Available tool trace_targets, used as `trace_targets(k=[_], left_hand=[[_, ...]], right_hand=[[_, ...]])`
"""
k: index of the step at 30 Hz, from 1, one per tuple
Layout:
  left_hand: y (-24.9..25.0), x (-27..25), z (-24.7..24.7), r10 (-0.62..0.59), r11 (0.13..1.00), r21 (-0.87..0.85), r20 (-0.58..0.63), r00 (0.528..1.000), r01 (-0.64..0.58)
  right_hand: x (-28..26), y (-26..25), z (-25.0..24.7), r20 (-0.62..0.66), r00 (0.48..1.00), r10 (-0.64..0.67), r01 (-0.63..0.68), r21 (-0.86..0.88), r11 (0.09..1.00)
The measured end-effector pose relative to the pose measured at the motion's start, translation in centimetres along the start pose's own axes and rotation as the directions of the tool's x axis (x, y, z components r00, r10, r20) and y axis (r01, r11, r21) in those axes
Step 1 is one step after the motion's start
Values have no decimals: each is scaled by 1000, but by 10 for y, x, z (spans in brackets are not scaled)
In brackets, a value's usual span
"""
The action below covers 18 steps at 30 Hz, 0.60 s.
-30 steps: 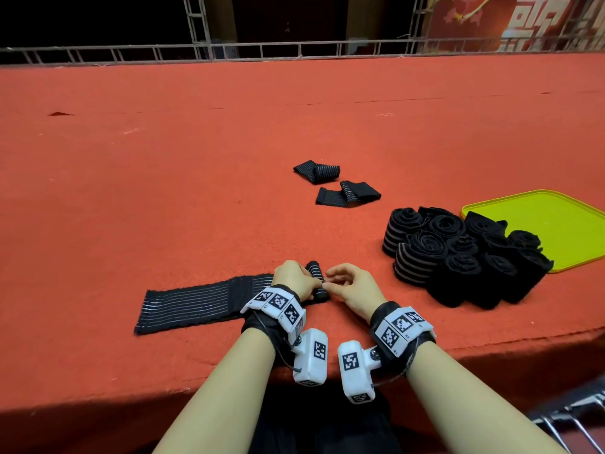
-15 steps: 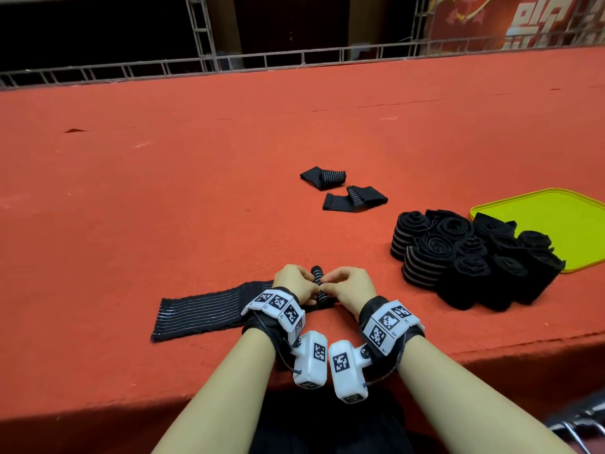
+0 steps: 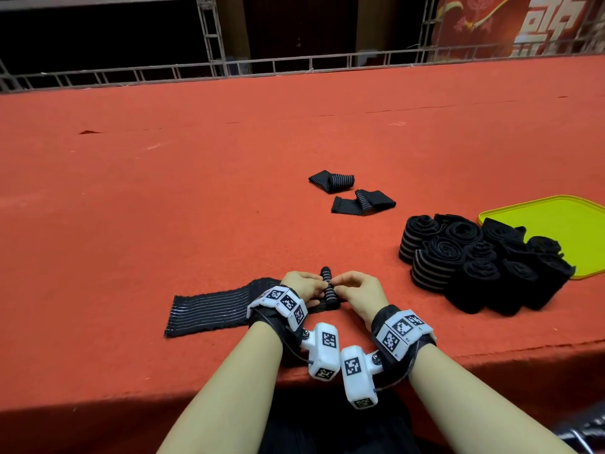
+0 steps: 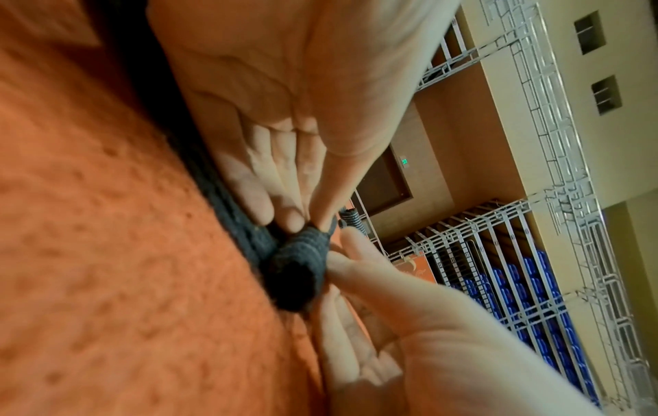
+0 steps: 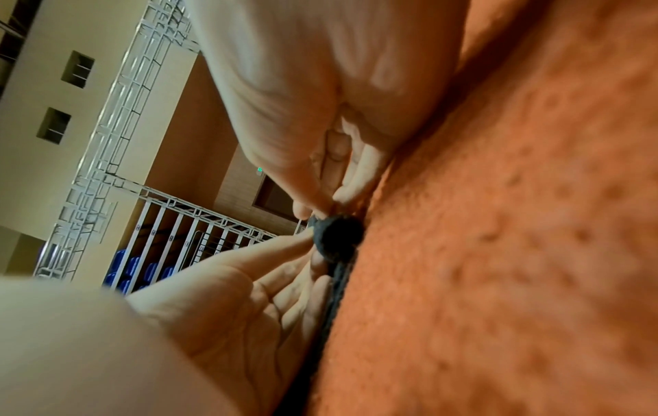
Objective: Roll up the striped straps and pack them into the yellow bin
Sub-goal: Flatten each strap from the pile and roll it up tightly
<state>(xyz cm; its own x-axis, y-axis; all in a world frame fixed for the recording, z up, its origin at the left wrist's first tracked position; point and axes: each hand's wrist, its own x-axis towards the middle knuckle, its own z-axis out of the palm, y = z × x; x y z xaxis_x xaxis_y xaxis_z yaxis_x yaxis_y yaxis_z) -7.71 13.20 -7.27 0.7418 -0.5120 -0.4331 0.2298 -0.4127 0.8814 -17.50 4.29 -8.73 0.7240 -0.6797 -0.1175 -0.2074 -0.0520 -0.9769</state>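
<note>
A: So where are we at with the strap (image 3: 209,309)?

B: We've got its rolled end (image 3: 328,286) pinched from both sides, left hand (image 3: 302,288) and right hand (image 3: 357,291) with fingertips curled onto it. The flat part lies out to the left on the red carpet (image 3: 163,208).

A: And the others?

B: The finished rolls (image 3: 474,260) stand in a cluster just beside the yellow bin (image 3: 566,217), a couple overlapping its edge. Two folded straps (image 3: 353,191) lie farther back.

Even indoor light; head view sharp; wrist views blurred, edge-warped.
</note>
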Motion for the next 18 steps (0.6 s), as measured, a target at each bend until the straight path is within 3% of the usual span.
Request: trace_targets(k=[5, 9, 12, 15, 18], left_hand=[[-1, -3, 1, 46, 997, 70, -50, 998, -42], [-4, -5, 1, 164, 957, 264, -168, 972, -116], [-5, -5, -5, 197, 934, 329, -157, 968, -136], [-7, -1, -12, 155, 962, 244, -126, 980, -121], [-9, 0, -19, 125, 973, 209, -103, 987, -102]], right_hand=[[7, 0, 6, 2, 1000, 29, -29, -91, 995], [12, 0, 13, -7, 999, 49, -49, -285, 957], [9, -9, 17, -10, 1000, 18, -21, -374, 927], [7, -13, 25, -11, 1000, -4, 0, -345, 939], [6, -13, 32, 9, 999, 53, -50, -203, 978]])
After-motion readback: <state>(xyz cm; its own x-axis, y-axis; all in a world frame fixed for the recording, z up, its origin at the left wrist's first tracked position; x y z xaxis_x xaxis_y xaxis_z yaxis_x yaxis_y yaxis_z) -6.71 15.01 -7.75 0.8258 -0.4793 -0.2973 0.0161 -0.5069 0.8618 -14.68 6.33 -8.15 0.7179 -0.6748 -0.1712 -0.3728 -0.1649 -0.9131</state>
